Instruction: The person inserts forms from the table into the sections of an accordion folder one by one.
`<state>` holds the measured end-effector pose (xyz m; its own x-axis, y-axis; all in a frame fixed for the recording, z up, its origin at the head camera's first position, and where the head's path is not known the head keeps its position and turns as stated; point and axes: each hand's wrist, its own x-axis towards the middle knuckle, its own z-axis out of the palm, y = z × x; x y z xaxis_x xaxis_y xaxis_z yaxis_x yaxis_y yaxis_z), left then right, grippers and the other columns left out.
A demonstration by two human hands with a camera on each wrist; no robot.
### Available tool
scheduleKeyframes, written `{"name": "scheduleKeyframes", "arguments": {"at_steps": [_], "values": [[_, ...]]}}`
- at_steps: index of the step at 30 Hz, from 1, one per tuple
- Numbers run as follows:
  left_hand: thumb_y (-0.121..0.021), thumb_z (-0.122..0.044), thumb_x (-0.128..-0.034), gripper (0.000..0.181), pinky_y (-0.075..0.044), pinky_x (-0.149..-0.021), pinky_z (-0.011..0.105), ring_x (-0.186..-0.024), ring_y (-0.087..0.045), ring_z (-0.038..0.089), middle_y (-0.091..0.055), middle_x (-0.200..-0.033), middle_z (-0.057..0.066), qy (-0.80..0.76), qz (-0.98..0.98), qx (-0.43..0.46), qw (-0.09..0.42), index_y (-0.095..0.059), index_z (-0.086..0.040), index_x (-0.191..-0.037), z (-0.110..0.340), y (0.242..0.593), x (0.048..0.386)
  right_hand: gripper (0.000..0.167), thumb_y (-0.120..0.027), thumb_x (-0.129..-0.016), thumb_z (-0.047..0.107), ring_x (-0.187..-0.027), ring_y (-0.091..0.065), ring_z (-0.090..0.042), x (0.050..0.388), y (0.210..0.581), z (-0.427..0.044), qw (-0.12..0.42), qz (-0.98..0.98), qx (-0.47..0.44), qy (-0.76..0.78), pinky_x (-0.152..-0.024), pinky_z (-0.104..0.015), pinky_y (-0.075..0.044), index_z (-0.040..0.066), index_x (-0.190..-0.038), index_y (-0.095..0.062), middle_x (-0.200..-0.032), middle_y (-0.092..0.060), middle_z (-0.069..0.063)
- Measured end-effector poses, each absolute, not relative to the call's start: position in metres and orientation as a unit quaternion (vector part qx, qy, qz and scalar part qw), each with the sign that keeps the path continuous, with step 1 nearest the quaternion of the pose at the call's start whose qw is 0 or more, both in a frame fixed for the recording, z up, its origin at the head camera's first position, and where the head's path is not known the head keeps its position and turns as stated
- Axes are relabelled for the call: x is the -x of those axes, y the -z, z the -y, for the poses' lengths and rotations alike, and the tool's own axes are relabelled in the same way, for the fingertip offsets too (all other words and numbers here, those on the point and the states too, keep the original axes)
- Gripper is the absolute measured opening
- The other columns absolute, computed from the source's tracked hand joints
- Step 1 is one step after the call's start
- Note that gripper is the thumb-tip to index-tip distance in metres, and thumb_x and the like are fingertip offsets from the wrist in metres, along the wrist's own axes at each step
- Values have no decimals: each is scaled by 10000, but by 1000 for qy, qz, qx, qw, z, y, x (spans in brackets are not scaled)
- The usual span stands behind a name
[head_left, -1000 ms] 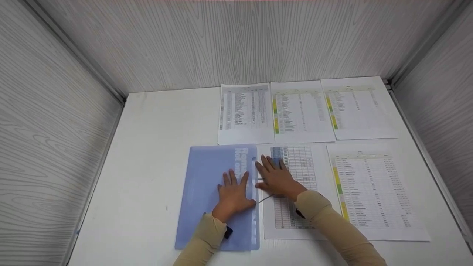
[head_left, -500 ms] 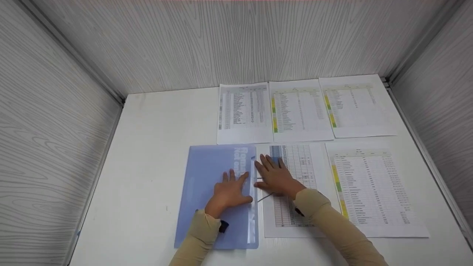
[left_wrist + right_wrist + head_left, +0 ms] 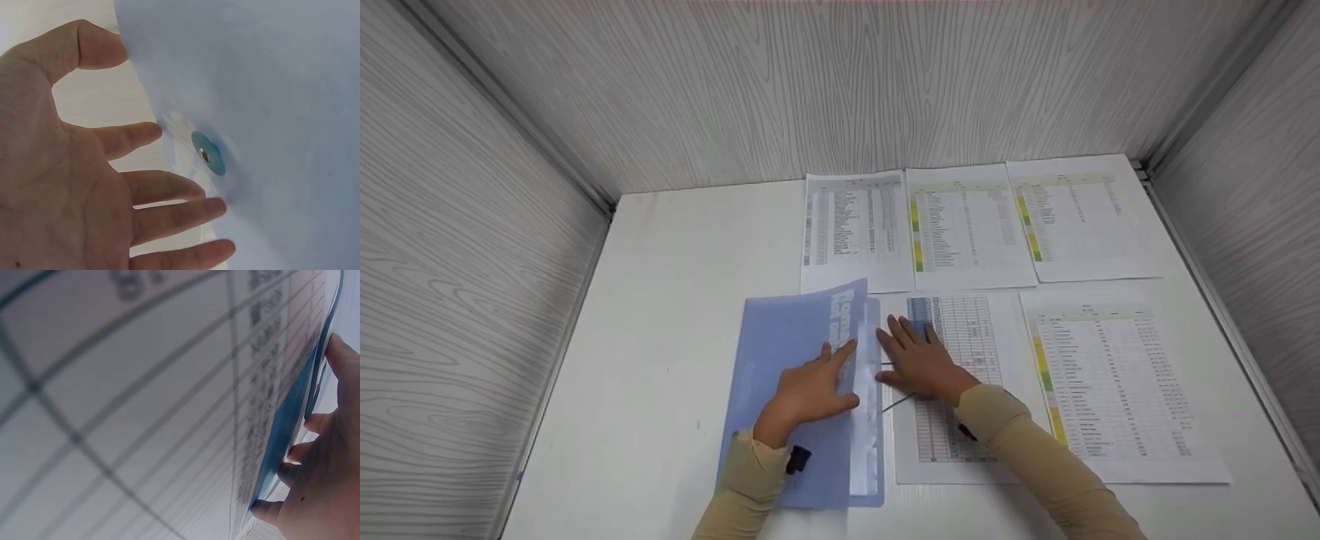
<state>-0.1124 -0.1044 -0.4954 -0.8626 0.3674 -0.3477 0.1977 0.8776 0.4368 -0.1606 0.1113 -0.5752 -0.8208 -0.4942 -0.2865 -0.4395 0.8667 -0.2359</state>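
A translucent blue plastic folder [image 3: 780, 352] with white lettering lies left of the hands, the right edge of its cover raised above the lower layer. My left hand [image 3: 810, 390] is over the cover, fingers and thumb spread and fairly straight. In the left wrist view the fingertips [image 3: 214, 207] meet the blue sheet near a teal disc [image 3: 208, 153] with a metal centre. My right hand [image 3: 919, 364] rests flat on a printed table sheet [image 3: 960, 435] beside the folder, fingers spread. A thin dark cord [image 3: 898, 403] runs from the folder's edge to beneath this hand.
Three printed sheets stand in a row at the back: a grey one [image 3: 855, 274], a middle one [image 3: 975, 277] and a right one [image 3: 1099, 266]. Another sheet [image 3: 1117, 469] lies at front right. Wood-grain panels [image 3: 840, 82] enclose the white table [image 3: 660, 300].
My left hand has moved left and turned, and the right edge of the folder's cover has risen with it. My right hand has stayed on the printed sheet.
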Motion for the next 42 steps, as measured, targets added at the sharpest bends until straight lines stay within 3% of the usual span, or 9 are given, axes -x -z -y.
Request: {"name": "scheduleKeyframes", "arguments": {"at_steps": [3,6,10,13,16,23,28,38,42], "values": [[-575,-360,-810,796,-415,-563,381,-994,-642,330,-332,-1493,268,-214,-940,-165,208,-255,-315,-1537,111,491,110,833,-413,-927,633,-1506,-68,-295,160,575,-111,175,-949,251,73,-1167,-592,-114,159,-1563,-159,-1626,-55,-106],[-556,-330,-834,713,-347,-517,319,-831,-620,254,-437,-1440,244,-219,-938,-182,195,-325,-344,-1508,116,484,108,830,-413,-930,627,-1504,-86,-303,160,575,-111,174,-948,256,71,-1160,-598,-131,144,-1560,-172,-1624,-68,-118],[-554,-316,-848,628,-324,-504,309,-624,-489,163,-692,-910,116,-218,-939,-190,185,-424,-318,-1462,121,475,108,824,-418,-930,622,-1504,-85,-304,161,574,-111,169,-949,255,74,-1160,-598,-132,148,-1560,-175,-1625,-72,-116],[-546,-323,-843,627,-280,-464,303,-506,-346,139,-439,-575,-5,-214,-942,-179,188,-423,-306,-1458,123,471,109,822,-432,-930,613,-1504,-84,-310,161,574,-113,168,-949,254,82,-1158,-604,-131,149,-1559,-176,-1624,-74,-115],[-556,-382,-858,618,-279,-442,295,-475,-337,130,-380,-540,-45,-207,-945,-171,187,-411,-300,-1454,123,470,108,824,-434,-929,614,-1504,-78,-313,162,573,-114,172,-948,251,87,-1158,-609,-123,158,-1561,-168,-1626,-64,-111],[-674,-552,-804,727,-363,-486,303,-551,-467,155,-548,-654,-9,-214,-947,-157,180,-387,-285,-1416,125,469,105,832,-405,-926,641,-1508,-60,-294,163,573,-115,176,-952,240,68,-1169,-588,-114,180,-1566,-142,-1631,-38,-87],[-714,-454,-799,709,-358,-477,299,-527,-463,137,-514,-612,-28,-226,-943,-153,193,-390,-260,-1399,134,465,103,836,-410,-923,643,-1512,-28,-281,161,575,-111,192,-949,237,77,-1179,-577,-77,199,-1569,-119,-1633,-11,-75],[-670,-229,-831,776,-402,-509,281,-599,-610,188,-686,-709,35,-326,-896,-155,260,-278,-292,-1497,159,449,110,844,-382,-931,643,-1511,-20,-283,163,577,-111,195,-946,249,68,-1174,-586,-74,165,-1569,-105,-1631,-3,-97],[-637,-146,-845,806,-344,-504,266,-508,-475,138,-612,-622,43,-383,-866,-158,281,-225,-272,-1526,171,446,113,843,-377,-932,644,-1510,-28,-290,164,577,-112,190,-946,254,65,-1170,-592,-87,160,-1568,-109,-1630,-8,-105]]}}
